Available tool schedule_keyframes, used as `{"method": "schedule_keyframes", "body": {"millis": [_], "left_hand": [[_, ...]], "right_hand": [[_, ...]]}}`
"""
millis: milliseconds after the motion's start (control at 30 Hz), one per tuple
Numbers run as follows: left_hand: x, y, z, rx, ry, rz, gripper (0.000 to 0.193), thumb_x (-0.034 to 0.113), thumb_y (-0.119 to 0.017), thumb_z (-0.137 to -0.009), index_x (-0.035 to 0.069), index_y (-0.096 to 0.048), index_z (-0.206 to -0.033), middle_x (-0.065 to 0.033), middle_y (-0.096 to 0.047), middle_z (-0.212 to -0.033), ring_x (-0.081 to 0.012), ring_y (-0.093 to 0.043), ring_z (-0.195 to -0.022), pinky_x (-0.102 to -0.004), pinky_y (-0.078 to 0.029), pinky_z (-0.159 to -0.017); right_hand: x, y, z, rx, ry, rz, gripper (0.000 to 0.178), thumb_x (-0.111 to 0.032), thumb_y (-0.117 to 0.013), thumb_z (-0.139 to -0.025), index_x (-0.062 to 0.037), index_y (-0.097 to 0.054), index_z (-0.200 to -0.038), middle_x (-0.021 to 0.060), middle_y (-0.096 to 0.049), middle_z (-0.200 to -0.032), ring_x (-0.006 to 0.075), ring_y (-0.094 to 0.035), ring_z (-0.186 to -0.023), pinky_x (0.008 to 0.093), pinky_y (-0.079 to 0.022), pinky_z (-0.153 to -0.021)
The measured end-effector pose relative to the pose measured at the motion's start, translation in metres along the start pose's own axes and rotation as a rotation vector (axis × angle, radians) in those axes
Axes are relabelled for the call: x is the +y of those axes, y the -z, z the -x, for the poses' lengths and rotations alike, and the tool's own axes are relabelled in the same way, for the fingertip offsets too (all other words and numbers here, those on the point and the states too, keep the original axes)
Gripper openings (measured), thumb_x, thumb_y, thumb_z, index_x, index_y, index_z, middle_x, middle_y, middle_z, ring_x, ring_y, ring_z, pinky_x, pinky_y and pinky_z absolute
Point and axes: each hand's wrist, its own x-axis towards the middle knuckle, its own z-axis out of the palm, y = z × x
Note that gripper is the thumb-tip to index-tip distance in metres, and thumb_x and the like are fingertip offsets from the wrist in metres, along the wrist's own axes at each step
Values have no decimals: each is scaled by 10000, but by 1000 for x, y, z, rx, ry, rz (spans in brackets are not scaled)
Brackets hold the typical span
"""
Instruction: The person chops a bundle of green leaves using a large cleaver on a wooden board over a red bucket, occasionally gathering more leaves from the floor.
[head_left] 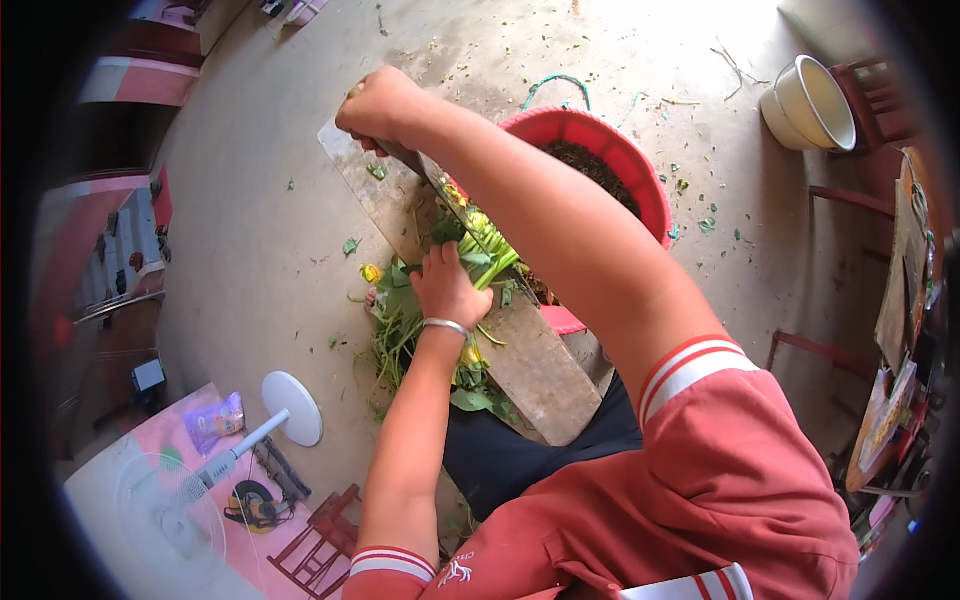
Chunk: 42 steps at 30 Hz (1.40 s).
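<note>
My right hand [385,105] is closed around the handle of a long-bladed knife [432,178]. The blade slants down to the right, across a bunch of leafy green stems [492,262] with yellow blossoms. My left hand [448,288] is closed over that bunch and presses it on a worn wooden board [545,375]. Part of the blade is hidden behind my right forearm, so I cannot tell how deep it sits in the stems. More loose greens [395,335] with yellow flowers lie left of the board.
Beyond the board stands a red tub [652,185] with chopped plant bits inside. A cream bucket [790,110] stands at the far right. At the lower left are a white fan [165,520] and a small red wooden chair [318,545]. Leaf scraps dot the concrete floor.
</note>
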Motion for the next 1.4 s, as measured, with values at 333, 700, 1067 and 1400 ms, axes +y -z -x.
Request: {"method": "schedule_keyframes", "body": {"millis": [333, 700, 1067, 1400], "left_hand": [[-13, -11, 6, -36, -61, -20, 646, 260, -777, -649, 68, -519, -1211, -123, -546, -1118, -347, -523, -1112, -510, -379, -899], [7, -15, -16, -24, 31, -68, 632, 298, -828, -643, 69, -511, -1140, -113, -568, -1159, -311, -552, -1137, -551, -416, -885], [15, -2, -5, -115, -50, -59, 672, 339, -742, -684, 48, -511, -1244, -181, -573, -1205, -385, -534, -1168, -548, -446, -887], [11, -12, -21, -57, 20, -7, 506, 457, -642, -886, 108, -518, -1231, -137, -569, -1196, -334, -562, -1158, -567, -422, -934]], "right_hand": [[47, 3, 143, 150, 310, 345, 169, -145, -640, -838, -11, -647, -734, 94, -652, -633, 199, -654, -597, 366, -548, -623], [-2, 16, 86, 124, 8, -15, 190, -162, -630, -824, 5, -668, -740, 135, -637, -626, 225, -634, -539, 390, -539, -541], [10, 22, 26, -100, 187, 497, 198, -159, -609, -844, -16, -655, -715, 87, -624, -578, 181, -593, -468, 345, -514, -499], [67, -9, 199, 212, 273, 225, 242, -163, -706, -747, -65, -671, -966, 136, -662, -905, 342, -683, -815, 455, -562, -721]]}}
